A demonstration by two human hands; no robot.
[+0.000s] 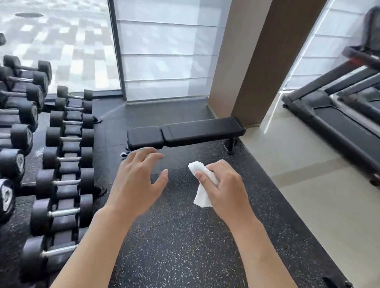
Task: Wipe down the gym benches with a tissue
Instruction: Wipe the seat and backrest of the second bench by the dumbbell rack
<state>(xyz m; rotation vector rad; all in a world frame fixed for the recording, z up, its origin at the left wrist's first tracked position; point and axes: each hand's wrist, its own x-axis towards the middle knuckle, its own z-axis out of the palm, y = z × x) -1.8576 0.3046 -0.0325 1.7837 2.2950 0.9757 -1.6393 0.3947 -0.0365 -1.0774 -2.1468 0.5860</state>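
the bench lies ahead of both hands, long side running left to right

the person stands on the speckled floor (173, 247) and holds both hands out in front. the right hand (225, 187) has its grip curled round a white tissue (200, 192), with the thumb pinching it against the fingers. a bit of tissue sticks out above the thumb and a bit hangs down below it. the left hand (137, 180) holds nothing, and its grip is spread and loose.

the black gym bench (185, 131) is past both grips, farther from the person, and nothing touches it yet. its long side runs across from left to right, with the far right end tilted a little away. the short seat pad is at the left end, just beyond the left fingertips. the long pad stretches off to the right, beyond the tissue hand.

the left grip looks a bit nearer to the bench, but the wiping hand is the right one. it likely has to go forward and down to the pad, then slide along the long side.

dumbbells (65, 140) sit in rows to the left of the left grip. a treadmill (350, 128) stands far off to the right.
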